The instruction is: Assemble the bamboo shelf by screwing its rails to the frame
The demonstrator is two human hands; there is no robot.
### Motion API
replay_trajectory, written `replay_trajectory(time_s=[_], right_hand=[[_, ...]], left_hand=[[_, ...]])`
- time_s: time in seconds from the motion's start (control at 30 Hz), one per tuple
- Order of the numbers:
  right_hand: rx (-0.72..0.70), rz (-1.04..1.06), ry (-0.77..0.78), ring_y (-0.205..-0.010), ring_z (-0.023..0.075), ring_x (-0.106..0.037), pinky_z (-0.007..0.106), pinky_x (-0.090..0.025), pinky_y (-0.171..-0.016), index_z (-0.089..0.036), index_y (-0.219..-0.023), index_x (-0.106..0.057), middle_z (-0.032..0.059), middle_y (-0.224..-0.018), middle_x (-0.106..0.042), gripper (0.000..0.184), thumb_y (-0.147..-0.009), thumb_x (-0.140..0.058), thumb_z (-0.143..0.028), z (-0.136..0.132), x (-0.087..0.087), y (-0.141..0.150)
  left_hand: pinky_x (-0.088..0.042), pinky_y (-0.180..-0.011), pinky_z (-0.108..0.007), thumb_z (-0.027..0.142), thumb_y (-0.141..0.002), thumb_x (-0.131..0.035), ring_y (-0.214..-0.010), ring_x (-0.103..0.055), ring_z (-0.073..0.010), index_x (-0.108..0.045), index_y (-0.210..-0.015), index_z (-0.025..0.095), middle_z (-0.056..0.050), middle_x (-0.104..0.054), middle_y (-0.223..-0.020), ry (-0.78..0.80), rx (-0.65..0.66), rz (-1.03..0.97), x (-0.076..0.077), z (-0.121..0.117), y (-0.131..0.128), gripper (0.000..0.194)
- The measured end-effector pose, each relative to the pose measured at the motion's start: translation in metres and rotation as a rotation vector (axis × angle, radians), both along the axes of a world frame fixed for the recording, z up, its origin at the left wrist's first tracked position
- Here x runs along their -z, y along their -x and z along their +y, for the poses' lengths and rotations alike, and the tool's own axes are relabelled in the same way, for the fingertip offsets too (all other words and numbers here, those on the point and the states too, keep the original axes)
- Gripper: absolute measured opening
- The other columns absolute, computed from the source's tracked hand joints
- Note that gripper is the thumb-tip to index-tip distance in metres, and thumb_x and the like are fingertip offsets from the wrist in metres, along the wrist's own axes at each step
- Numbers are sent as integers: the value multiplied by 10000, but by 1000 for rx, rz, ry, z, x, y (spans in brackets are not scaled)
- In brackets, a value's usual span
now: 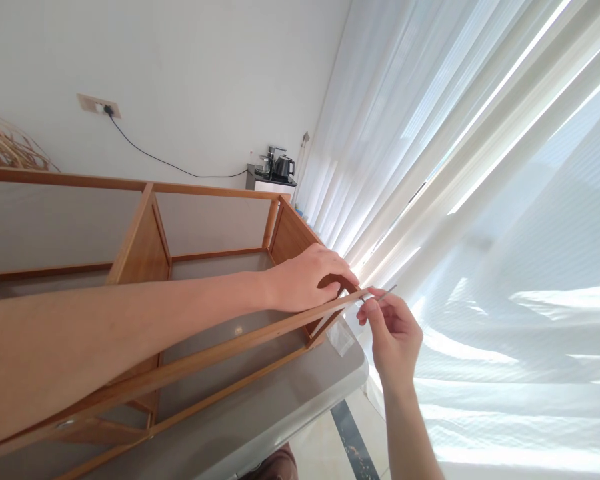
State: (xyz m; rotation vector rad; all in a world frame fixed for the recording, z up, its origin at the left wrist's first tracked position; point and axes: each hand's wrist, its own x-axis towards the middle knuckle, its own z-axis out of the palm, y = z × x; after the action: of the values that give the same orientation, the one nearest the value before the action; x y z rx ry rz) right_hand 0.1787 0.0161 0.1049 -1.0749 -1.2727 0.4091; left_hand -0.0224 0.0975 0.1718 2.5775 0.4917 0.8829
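Observation:
An open wooden shelf frame (250, 348) with upright panels and long rails lies across a table. My left hand (305, 277) reaches over it from the left, its fingers over the edge of the end panel (295, 231) and the thumb on the inner side. Just outside the near right corner, my right hand (396, 339) pinches a thin metal hex key (388, 292) between thumb and fingers. One end of the key points at the rail's end; whether it sits in a bolt is hidden by the fingertips.
Beneath the frame is a grey table (300, 383) with a rounded corner, a small clear plastic bag (340, 339) on it. White curtains (505, 267) hang close on the right. Behind stand a kettle (283, 167) on a cabinet and a wall socket (87, 103) with a cord.

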Motion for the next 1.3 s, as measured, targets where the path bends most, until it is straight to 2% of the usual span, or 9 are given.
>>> replay_trajectory(time_s=[0.1,0.17,0.43,0.57,0.63,0.77,0.97,1.13,1.3], right_hand=[[-30,69,2,-597,144,-646,277,-533,-577,-295,-1306,-577,-62,-682,-633,447,-900,-762,-322,0,-3,5],[-52,96,-8,-602,155,-661,276,-527,-570,-310,-1351,-498,-71,-677,-639,531,-894,-769,-311,0,-3,6],[-45,75,-36,-601,123,-594,256,-483,-570,-250,-963,-609,-47,-711,-621,222,-864,-797,-313,10,10,-9],[34,-4,-88,-814,155,-583,290,-504,-685,-231,-831,-677,7,-896,-583,182,-829,-818,-345,14,12,-13],[53,-41,-101,-892,177,-578,311,-500,-737,-233,-783,-707,18,-915,-568,165,-824,-822,-345,14,13,-13],[103,-91,-115,-824,170,-567,321,-471,-738,-245,-780,-754,7,-833,-590,121,-839,-813,-332,10,14,-12],[87,-4,40,-648,149,-624,295,-513,-632,-211,-846,-712,-12,-710,-676,212,-826,-821,-392,5,11,-7],[31,78,-11,-583,157,-679,288,-552,-591,-223,-885,-623,-32,-664,-697,244,-835,-824,-353,1,8,4],[49,46,-19,-539,149,-686,277,-556,-540,-208,-820,-670,-11,-690,-729,197,-874,-789,-355,1,10,9]], left_hand=[[-399,-1152,-376,61,-926,-538,-1242,-622,-216,-752,-1140,211,-35,-747,-1223,7,0,2,0,0,0,338],[-401,-1150,-375,63,-922,-542,-1251,-616,-218,-753,-1139,215,-33,-746,-1229,17,-6,7,-1,-1,0,339],[-401,-1152,-380,57,-918,-541,-1219,-634,-216,-756,-1129,206,-40,-754,-1208,7,5,-4,-2,-1,0,336],[-404,-1153,-387,45,-917,-538,-1208,-639,-214,-756,-1125,209,-36,-757,-1197,-3,7,-6,-1,-1,0,343],[-404,-1154,-387,46,-916,-542,-1210,-637,-216,-755,-1129,207,-40,-757,-1196,-4,4,-10,-1,-1,0,342],[-398,-1157,-381,60,-926,-539,-1233,-622,-219,-757,-1129,213,-37,-752,-1211,7,2,2,-1,-1,0,335],[-398,-1153,-369,66,-924,-542,-1245,-615,-217,-753,-1135,212,-33,-751,-1210,17,1,2,-1,-1,0,333],[-388,-1158,-383,69,-925,-545,-1256,-609,-227,-747,-1143,212,-31,-752,-1211,25,2,8,-1,-1,0,329],[-390,-1159,-382,81,-927,-543,-1257,-611,-230,-750,-1138,211,-38,-744,-1238,18,-14,19,-1,-1,0,323]])
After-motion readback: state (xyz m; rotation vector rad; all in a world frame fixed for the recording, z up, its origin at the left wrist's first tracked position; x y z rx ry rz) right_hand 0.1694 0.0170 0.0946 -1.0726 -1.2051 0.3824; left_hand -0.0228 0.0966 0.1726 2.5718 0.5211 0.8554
